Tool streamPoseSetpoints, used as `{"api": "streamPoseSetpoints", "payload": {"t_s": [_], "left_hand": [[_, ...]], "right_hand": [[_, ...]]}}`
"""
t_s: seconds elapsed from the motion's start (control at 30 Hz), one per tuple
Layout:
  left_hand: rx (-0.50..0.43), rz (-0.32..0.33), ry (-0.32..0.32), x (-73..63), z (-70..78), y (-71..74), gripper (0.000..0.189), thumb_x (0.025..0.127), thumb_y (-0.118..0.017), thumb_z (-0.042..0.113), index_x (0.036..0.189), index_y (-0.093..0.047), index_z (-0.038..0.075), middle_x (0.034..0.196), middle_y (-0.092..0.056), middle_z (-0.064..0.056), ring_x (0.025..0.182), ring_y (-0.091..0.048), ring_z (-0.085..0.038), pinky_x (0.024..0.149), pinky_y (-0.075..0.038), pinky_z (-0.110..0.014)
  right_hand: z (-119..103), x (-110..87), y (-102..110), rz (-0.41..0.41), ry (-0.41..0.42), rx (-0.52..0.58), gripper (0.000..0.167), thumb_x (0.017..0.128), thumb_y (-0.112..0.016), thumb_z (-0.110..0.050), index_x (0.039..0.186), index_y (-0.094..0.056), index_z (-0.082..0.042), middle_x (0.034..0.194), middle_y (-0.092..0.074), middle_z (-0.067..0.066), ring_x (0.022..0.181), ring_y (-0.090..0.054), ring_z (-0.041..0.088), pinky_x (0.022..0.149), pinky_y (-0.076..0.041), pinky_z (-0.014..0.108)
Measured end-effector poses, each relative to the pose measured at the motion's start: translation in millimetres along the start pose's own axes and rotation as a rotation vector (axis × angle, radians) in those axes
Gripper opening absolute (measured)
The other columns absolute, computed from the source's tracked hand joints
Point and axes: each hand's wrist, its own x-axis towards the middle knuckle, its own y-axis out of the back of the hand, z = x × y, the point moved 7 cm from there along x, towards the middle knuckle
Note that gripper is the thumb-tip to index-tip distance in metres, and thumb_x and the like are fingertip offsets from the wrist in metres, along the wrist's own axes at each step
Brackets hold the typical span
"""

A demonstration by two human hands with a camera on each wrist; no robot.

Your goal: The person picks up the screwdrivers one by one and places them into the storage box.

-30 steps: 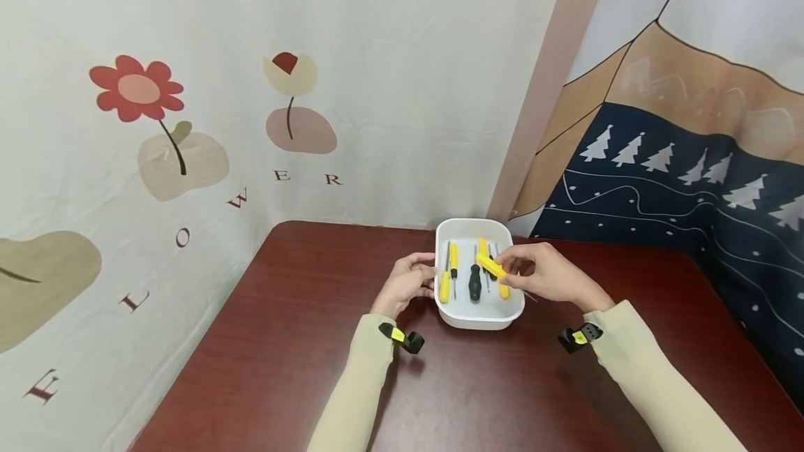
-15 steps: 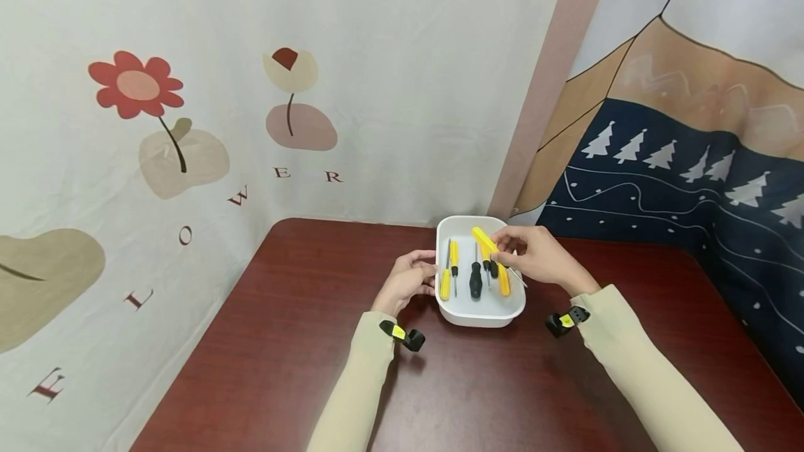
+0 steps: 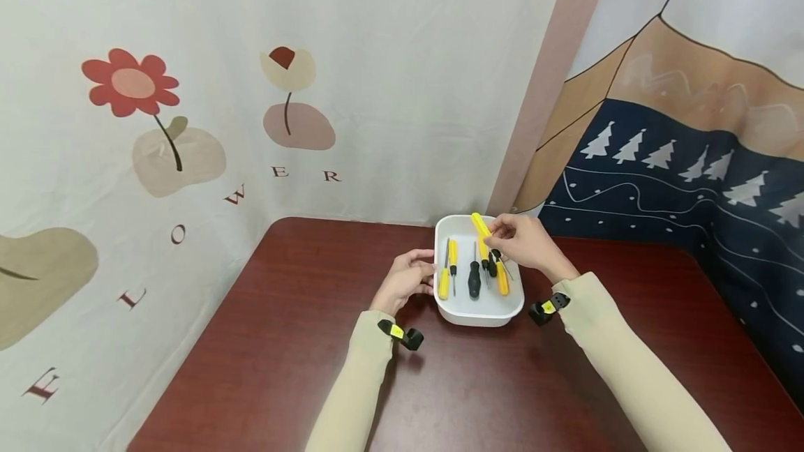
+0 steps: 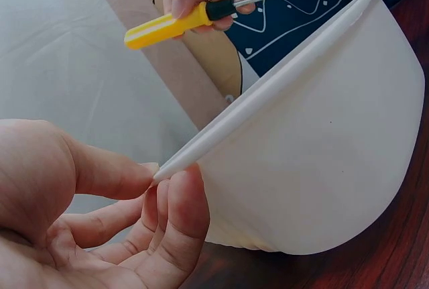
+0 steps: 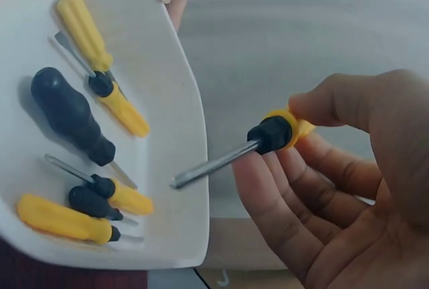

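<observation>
My left hand (image 3: 404, 280) pinches the left rim of a white plastic tub (image 4: 301, 141) between thumb and fingers. Above the tub's far right part, my right hand (image 3: 526, 243) holds a yellow-handled screwdriver (image 5: 214, 163) with a black collar and metal shaft. In the left wrist view this screwdriver (image 4: 171, 29) shows above the rim, its tip pointing right. Inside the tub lie several others: a black-handled screwdriver (image 5: 67, 111), a yellow one (image 5: 84, 27) beside the far wall in the right wrist view, and a short black one (image 5: 90, 202) near another yellow one (image 5: 64, 218).
The tub stands on a dark red-brown table (image 3: 301, 340) near its back edge. A printed curtain (image 3: 402, 89) hangs right behind the table, and a dark blue panel with white trees (image 3: 659, 187) hangs on the right. Both wrists wear black straps.
My right hand has moved left and toward the back with the screwdriver, whose handle now points more toward the far rim. My left hand stays at the tub's left rim.
</observation>
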Motion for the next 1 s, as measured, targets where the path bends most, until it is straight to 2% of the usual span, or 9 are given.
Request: {"api": "streamPoseSetpoints", "payload": {"t_s": [0.27,0.47,0.67,1.0], "left_hand": [[-0.006,0.000,-0.004,-2.0,2.0,-0.3,0.045,0.098,-0.061,0.002,0.142,-0.054,0.001,0.110,-0.066,-0.020,0.069,-0.059,-0.014,0.058,-0.056,-0.023],[-0.012,-0.001,-0.005,-2.4,1.4,-0.7,0.045,0.098,-0.060,0.002,0.142,-0.053,0.000,0.108,-0.067,-0.019,0.067,-0.059,-0.014,0.057,-0.056,-0.023],[-0.005,-0.001,-0.005,-2.1,1.3,-0.9,0.045,0.098,-0.060,0.002,0.142,-0.053,0.001,0.105,-0.067,-0.016,0.068,-0.059,-0.015,0.057,-0.056,-0.023],[-0.011,-0.008,0.002,0.1,0.1,-0.7,0.045,0.097,-0.061,0.002,0.142,-0.053,0.001,0.098,-0.066,-0.011,0.067,-0.060,-0.014,0.057,-0.057,-0.023]], "right_hand": [[2.0,10.0,-7.8,-0.038,-0.119,0.061,0.033,0.097,-0.069,-0.022,0.119,-0.062,0.000,0.107,-0.062,0.017,0.087,-0.071,0.027,0.081,-0.065,0.043],[6.1,17.8,-13.8,-0.042,-0.198,0.073,0.030,0.098,-0.068,-0.024,0.116,-0.062,0.000,0.107,-0.064,0.017,0.074,-0.073,0.016,0.084,-0.064,0.041],[5.0,24.1,-19.2,-0.042,-0.238,0.076,0.030,0.098,-0.067,-0.024,0.116,-0.063,-0.001,0.107,-0.065,0.017,0.073,-0.074,0.017,0.085,-0.064,0.039],[11.8,39.8,-33.7,-0.089,-0.305,0.079,0.029,0.095,-0.071,-0.024,0.114,-0.063,-0.004,0.107,-0.067,0.014,0.073,-0.073,0.016,0.091,-0.062,0.044]]}}
